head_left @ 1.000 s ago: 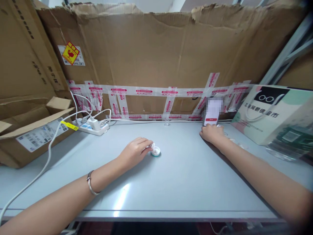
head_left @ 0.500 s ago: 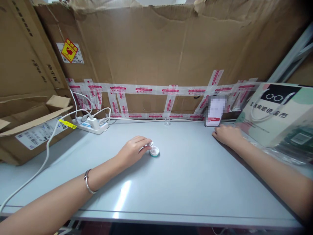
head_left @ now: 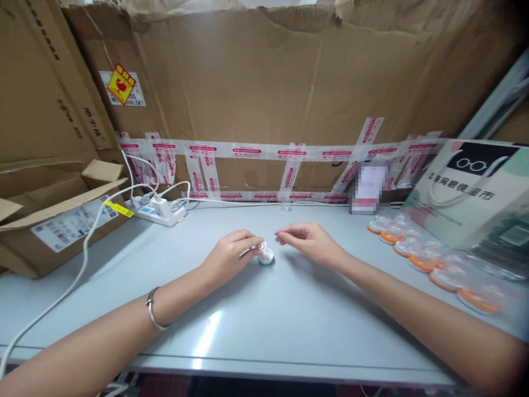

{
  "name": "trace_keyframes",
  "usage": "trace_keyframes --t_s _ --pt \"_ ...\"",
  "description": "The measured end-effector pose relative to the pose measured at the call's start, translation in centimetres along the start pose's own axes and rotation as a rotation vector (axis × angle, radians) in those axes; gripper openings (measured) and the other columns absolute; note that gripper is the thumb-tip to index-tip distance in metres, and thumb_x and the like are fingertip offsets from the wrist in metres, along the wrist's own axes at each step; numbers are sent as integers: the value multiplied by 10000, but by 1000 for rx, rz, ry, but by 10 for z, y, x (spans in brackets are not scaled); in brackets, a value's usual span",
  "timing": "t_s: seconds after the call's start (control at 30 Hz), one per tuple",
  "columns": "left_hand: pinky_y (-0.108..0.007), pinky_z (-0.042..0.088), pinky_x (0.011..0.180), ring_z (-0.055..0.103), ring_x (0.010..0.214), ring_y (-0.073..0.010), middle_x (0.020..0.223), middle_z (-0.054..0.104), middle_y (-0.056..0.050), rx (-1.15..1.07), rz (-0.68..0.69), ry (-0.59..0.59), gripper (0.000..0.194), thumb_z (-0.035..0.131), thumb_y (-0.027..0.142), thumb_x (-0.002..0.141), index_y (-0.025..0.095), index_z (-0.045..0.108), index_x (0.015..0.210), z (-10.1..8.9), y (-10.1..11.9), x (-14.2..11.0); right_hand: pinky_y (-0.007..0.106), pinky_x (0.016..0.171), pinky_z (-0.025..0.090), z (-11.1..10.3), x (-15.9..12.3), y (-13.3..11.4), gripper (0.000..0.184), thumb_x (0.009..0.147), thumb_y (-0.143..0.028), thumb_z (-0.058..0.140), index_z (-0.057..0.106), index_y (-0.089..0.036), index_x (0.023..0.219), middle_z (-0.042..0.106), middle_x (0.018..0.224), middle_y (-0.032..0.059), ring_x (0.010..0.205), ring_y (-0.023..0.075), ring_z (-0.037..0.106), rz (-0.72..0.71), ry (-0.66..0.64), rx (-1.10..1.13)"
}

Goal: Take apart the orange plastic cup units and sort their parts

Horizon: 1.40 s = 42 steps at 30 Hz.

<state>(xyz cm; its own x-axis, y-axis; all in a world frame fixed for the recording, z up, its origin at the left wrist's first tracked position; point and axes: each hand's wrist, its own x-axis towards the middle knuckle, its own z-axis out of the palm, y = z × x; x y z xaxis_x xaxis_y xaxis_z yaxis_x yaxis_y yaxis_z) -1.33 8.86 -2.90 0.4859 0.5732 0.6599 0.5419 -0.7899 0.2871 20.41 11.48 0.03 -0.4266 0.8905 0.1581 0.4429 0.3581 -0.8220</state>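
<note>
Between the thumb and fingers of my left hand (head_left: 235, 252) is a small white openwork plastic piece (head_left: 263, 246). It is held right over a small round container (head_left: 266, 258), white inside with a green base, that stands on the table. My right hand (head_left: 312, 242) hovers just right of the container, apart from it. Its thumb and fingertips are pinched together, and whatever they hold, if anything, is too small to make out.
On the right lies a row of clear domed containers with orange bases (head_left: 425, 256), before a paper bag (head_left: 458, 193). A phone (head_left: 369, 187) leans at the back. A small clear cup (head_left: 285, 205), a power strip (head_left: 165, 214) and an open carton (head_left: 61, 226) line the rear and left.
My right hand has swung left, from near the phone and the row of domed containers to beside the green-based container. My left hand keeps its pinch on the white piece.
</note>
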Motion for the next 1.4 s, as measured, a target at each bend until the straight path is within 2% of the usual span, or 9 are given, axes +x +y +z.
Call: trace_keyframes --t_s 0.1,0.27,0.4,0.73,1.13,1.27,1.4 --pt "-239 479 684 576 743 -125 819 631 -42 6 26 7 171 534 196 828 173 623 973 0 1 -1 313 772 488 28 0 -11 309 719 -397 601 688 -137 863 699 797 64 774 175 641 112 -100 347" --pt "-232 486 655 580 706 -121 779 635 -49 72 85 40 150 520 176 831 148 625 933 1 2 -1 308 763 500 37 -3 -9 347 600 -383 717 709 -130 838 693 691 42 693 145 640 209 -36 590" --pt "-227 487 624 580 677 -120 747 633 -49 128 99 30 141 516 168 829 137 622 917 2 4 -2 287 747 499 40 -5 -6 324 595 -355 729 717 -138 836 691 681 36 670 125 630 195 -45 619" --pt "-232 491 627 580 674 -119 721 625 -46 213 140 33 169 456 156 856 135 615 909 5 9 -5 259 649 492 49 -10 -10 231 515 -254 766 724 -130 706 673 603 18 587 118 603 203 105 593" --pt "-228 496 630 583 672 -112 740 640 -38 221 193 124 163 484 139 843 142 602 955 9 7 -6 276 679 508 51 -9 -7 269 503 -315 775 716 -137 696 669 601 16 620 138 622 227 117 713" --pt "-220 488 621 576 664 -108 742 637 -40 52 122 147 149 516 152 828 144 624 930 6 6 -3 266 696 506 50 -10 -9 277 553 -327 755 701 -130 741 675 647 19 631 121 624 231 80 731" --pt "-214 486 639 590 679 -109 745 636 -25 -218 -134 78 139 589 185 783 161 651 905 3 10 1 252 686 498 47 -11 -10 267 578 -312 747 678 -124 755 678 686 29 636 111 622 268 60 738"
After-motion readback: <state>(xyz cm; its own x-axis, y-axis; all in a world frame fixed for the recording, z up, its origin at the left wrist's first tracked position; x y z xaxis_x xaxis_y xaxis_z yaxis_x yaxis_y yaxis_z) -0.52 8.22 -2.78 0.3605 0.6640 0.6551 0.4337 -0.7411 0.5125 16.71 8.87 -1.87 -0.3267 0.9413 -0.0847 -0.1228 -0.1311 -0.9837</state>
